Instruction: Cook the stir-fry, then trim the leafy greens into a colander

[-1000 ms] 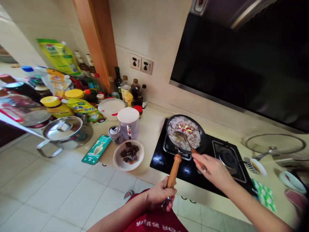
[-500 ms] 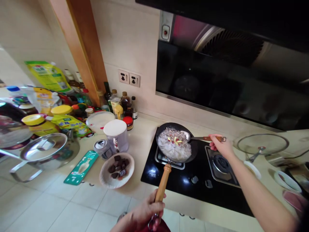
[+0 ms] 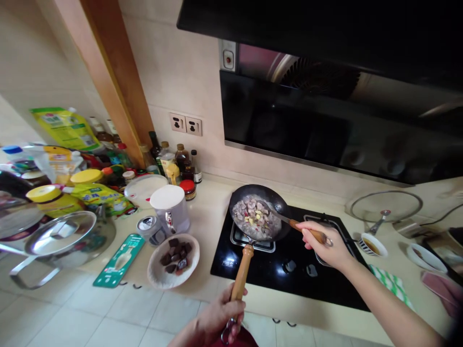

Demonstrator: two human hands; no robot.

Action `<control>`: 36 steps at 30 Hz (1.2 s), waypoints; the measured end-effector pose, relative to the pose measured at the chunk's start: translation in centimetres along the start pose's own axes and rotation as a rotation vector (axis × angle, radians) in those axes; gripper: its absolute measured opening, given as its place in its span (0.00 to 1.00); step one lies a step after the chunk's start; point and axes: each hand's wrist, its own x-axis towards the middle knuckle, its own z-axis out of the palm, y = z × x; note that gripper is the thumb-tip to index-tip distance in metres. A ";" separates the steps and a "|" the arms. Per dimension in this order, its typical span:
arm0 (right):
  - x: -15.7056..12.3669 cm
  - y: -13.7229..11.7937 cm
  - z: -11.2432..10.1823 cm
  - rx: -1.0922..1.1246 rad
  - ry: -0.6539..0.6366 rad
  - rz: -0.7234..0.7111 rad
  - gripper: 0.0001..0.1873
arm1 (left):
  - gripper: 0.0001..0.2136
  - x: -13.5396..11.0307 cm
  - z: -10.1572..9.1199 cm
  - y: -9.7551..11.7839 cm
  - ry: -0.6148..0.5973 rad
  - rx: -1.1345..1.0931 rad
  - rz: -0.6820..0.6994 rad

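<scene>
My left hand (image 3: 226, 311) is wrapped round the wooden handle of a black wok (image 3: 284, 205), which sits on the left burner of the stove. My right hand (image 3: 321, 239) grips the wooden handle of a ladle (image 3: 278, 215). The ladle's bowl end is down in the food at the wok's far side and mostly hidden. Pieces of pale, browned meat (image 3: 249, 207) lie in bubbling liquid, with yellow slices and red bits on top.
A bowl of dark cubes (image 3: 155, 270), a can (image 3: 152, 231) and a lidded jug (image 3: 173, 212) stand left of the black stove (image 3: 260, 270). A lidded pot (image 3: 83, 246) is farther left. On the right are a glass lid (image 3: 387, 207), a striped bowl (image 3: 367, 245) and a cloth (image 3: 392, 284).
My right hand has moved left and down toward me with the ladle, whose bowl end has sunk into the food. The meat shows more clearly. My left hand keeps its hold.
</scene>
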 end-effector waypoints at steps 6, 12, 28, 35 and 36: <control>-2.6 -3.8 -3.2 -0.215 -0.050 -0.214 0.15 | 0.24 0.0 -0.1 0.0 -0.008 0.006 -0.001; -4.8 -5.3 -1.3 -0.360 -0.205 -0.378 0.17 | 0.23 0.3 -0.3 -0.3 -0.008 0.024 0.008; -0.9 -1.3 -0.9 -0.423 0.207 -0.149 0.14 | 0.23 0.1 -0.4 -0.3 -0.004 0.019 0.008; -0.1 1.1 2.1 -0.183 0.132 0.033 0.16 | 0.22 -0.1 -0.1 -0.1 0.001 0.004 0.016; 0.1 1.2 1.9 -0.227 0.107 -0.053 0.15 | 0.22 -0.1 -0.1 0.0 -0.004 0.004 0.010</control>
